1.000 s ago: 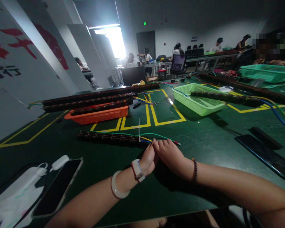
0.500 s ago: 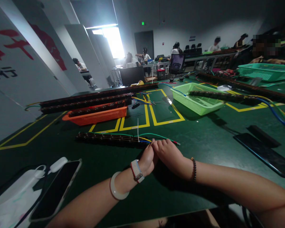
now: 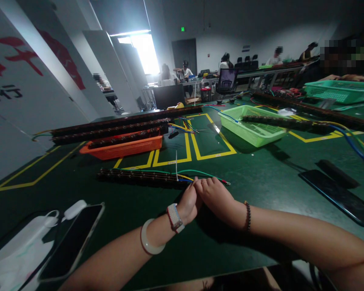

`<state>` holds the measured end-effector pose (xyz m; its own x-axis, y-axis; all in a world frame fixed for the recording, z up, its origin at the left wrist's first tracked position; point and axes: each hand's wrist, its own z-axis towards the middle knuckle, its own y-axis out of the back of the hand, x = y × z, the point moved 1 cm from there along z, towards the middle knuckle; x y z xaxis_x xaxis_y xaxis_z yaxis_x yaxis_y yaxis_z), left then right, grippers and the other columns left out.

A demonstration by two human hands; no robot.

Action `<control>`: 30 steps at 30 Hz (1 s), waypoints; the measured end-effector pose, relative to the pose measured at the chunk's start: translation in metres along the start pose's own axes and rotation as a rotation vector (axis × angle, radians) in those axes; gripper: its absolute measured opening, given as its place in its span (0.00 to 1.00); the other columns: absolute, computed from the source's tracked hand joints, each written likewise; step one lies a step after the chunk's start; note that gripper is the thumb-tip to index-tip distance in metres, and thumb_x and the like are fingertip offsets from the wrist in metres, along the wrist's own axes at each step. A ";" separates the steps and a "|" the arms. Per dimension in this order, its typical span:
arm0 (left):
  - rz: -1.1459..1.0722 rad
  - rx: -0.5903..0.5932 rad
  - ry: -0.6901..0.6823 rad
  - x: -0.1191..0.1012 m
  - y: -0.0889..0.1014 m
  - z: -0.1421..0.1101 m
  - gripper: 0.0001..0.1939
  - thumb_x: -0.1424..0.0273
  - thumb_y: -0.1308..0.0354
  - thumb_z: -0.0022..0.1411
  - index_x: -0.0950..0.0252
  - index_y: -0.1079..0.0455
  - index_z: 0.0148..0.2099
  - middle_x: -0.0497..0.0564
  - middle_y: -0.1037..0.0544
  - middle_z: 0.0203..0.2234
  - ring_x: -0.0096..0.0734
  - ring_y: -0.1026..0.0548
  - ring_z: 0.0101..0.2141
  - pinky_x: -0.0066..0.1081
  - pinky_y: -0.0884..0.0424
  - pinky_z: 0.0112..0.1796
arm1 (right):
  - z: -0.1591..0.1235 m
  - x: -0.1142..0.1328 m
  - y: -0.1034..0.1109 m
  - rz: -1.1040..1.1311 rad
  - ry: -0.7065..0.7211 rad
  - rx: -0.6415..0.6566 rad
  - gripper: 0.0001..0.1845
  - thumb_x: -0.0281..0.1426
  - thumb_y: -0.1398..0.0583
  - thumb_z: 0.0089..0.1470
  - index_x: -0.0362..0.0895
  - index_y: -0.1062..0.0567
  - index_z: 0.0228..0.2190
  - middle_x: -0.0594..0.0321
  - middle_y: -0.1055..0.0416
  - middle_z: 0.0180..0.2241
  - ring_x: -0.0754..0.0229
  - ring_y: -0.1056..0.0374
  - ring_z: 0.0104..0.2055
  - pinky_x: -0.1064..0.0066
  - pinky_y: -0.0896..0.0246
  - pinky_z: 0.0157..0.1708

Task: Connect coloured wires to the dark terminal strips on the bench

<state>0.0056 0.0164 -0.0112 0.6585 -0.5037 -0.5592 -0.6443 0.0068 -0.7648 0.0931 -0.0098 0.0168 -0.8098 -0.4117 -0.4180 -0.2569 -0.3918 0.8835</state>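
Head view: dark slatted bundle [image 3: 139,176] is laid on the green table [image 3: 273,182], just beyond the hands. Left hand [image 3: 190,204] and right hand [image 3: 216,199] are brought together at its wire end; fingers curled and bunched, touching each other. Yellow and blue wires [image 3: 186,178] lead to the fingertips; whether they are pinched is hidden. Green wire [image 3: 200,173] is passed behind the right hand. White cable tie [image 3: 176,166] is stood upright there. Step, apparently: wire ends being handled. Steady fingertip control seems called for next.
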 end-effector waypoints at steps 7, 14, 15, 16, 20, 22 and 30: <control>-0.006 0.015 0.006 0.000 0.000 -0.001 0.15 0.69 0.37 0.52 0.65 0.42 0.27 0.42 0.37 0.22 0.20 0.39 0.27 0.23 0.40 0.33 | 0.000 0.001 -0.001 0.000 0.000 -0.005 0.16 0.22 0.51 0.57 0.33 0.37 0.48 0.52 0.32 0.35 0.55 0.34 0.33 0.63 0.42 0.31; 0.010 -0.010 0.015 0.000 0.001 -0.001 0.14 0.67 0.37 0.52 0.65 0.41 0.27 0.42 0.36 0.22 0.21 0.38 0.27 0.24 0.39 0.32 | 0.000 0.001 0.002 -0.002 -0.013 0.013 0.14 0.22 0.51 0.57 0.35 0.35 0.45 0.53 0.32 0.34 0.56 0.35 0.33 0.64 0.42 0.32; 0.013 -0.012 0.019 0.000 0.001 -0.001 0.14 0.66 0.36 0.52 0.65 0.40 0.28 0.43 0.35 0.22 0.22 0.37 0.27 0.24 0.39 0.32 | 0.000 0.001 0.002 -0.003 -0.013 0.012 0.14 0.22 0.51 0.57 0.35 0.35 0.45 0.53 0.32 0.34 0.56 0.35 0.33 0.64 0.42 0.31; 0.015 -0.015 0.022 0.000 0.000 -0.001 0.14 0.66 0.36 0.52 0.65 0.40 0.28 0.43 0.35 0.22 0.22 0.37 0.27 0.25 0.39 0.32 | 0.000 0.001 0.003 -0.003 -0.013 0.011 0.14 0.22 0.51 0.57 0.35 0.35 0.45 0.53 0.32 0.34 0.56 0.35 0.33 0.64 0.42 0.31; 0.013 -0.016 0.004 0.000 0.000 0.000 0.15 0.65 0.36 0.52 0.65 0.40 0.27 0.42 0.35 0.21 0.22 0.37 0.26 0.25 0.39 0.33 | 0.001 0.001 0.003 0.000 -0.020 0.017 0.13 0.22 0.51 0.57 0.36 0.34 0.43 0.53 0.32 0.34 0.56 0.35 0.33 0.65 0.42 0.31; 0.017 -0.008 0.006 0.000 0.001 0.000 0.15 0.65 0.36 0.52 0.65 0.40 0.26 0.42 0.36 0.21 0.22 0.37 0.26 0.25 0.39 0.33 | 0.001 0.001 0.003 0.003 -0.021 0.019 0.12 0.22 0.51 0.57 0.36 0.34 0.43 0.53 0.32 0.34 0.57 0.35 0.33 0.66 0.42 0.31; -0.034 -0.003 0.021 0.001 0.004 0.003 0.14 0.66 0.36 0.51 0.65 0.40 0.26 0.42 0.36 0.21 0.21 0.39 0.26 0.24 0.40 0.32 | 0.002 0.000 0.003 0.028 -0.010 0.020 0.12 0.22 0.51 0.57 0.36 0.34 0.43 0.54 0.32 0.34 0.56 0.35 0.33 0.65 0.42 0.31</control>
<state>0.0045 0.0188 -0.0158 0.6721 -0.5214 -0.5258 -0.6227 -0.0138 -0.7823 0.0912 -0.0096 0.0193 -0.8218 -0.4140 -0.3915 -0.2447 -0.3639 0.8987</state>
